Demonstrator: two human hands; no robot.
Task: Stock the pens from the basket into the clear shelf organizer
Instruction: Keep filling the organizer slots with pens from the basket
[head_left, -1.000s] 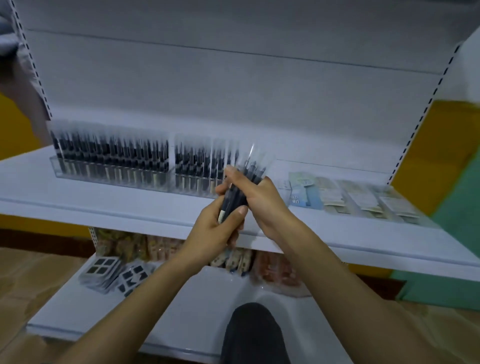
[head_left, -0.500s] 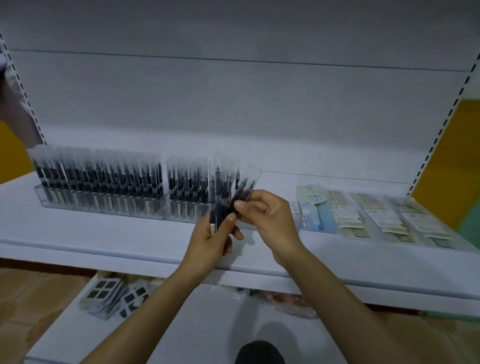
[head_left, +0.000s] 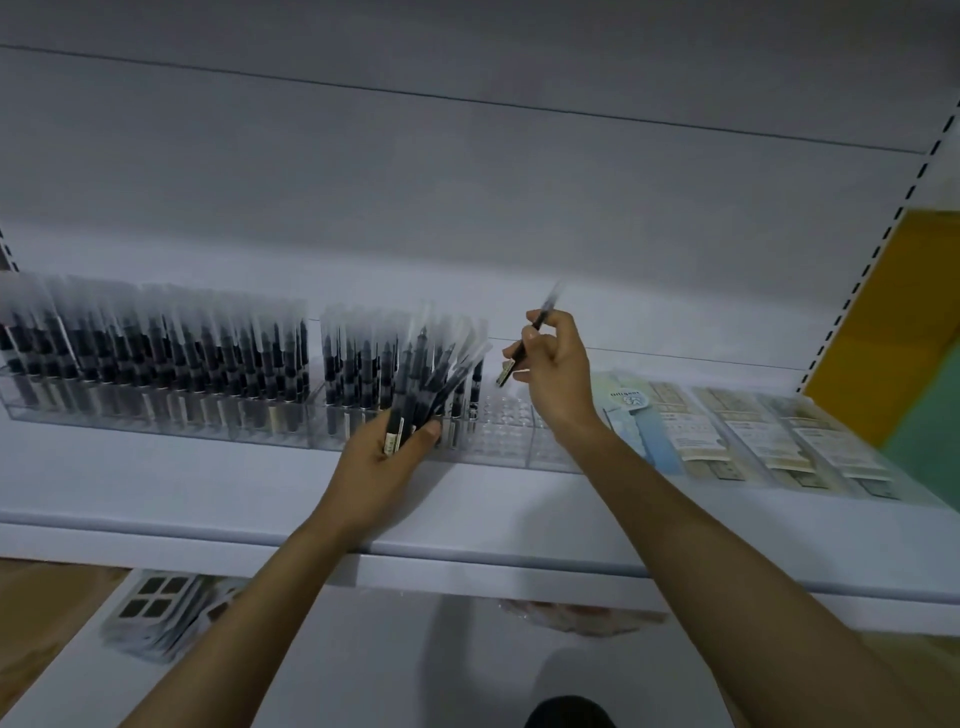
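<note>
My right hand (head_left: 558, 374) pinches one pen (head_left: 540, 321), steeply tilted, lower end just above the clear shelf organizer's (head_left: 511, 444) empty slots, while my left hand (head_left: 376, 467) grips the pen bundle (head_left: 434, 382).

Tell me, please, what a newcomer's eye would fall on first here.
The right hand pinches a single pen, held above the empty slots of the clear organizer. The left hand grips a fanned bundle of pens in front of it, and rows of upright pens fill its left side.
</note>
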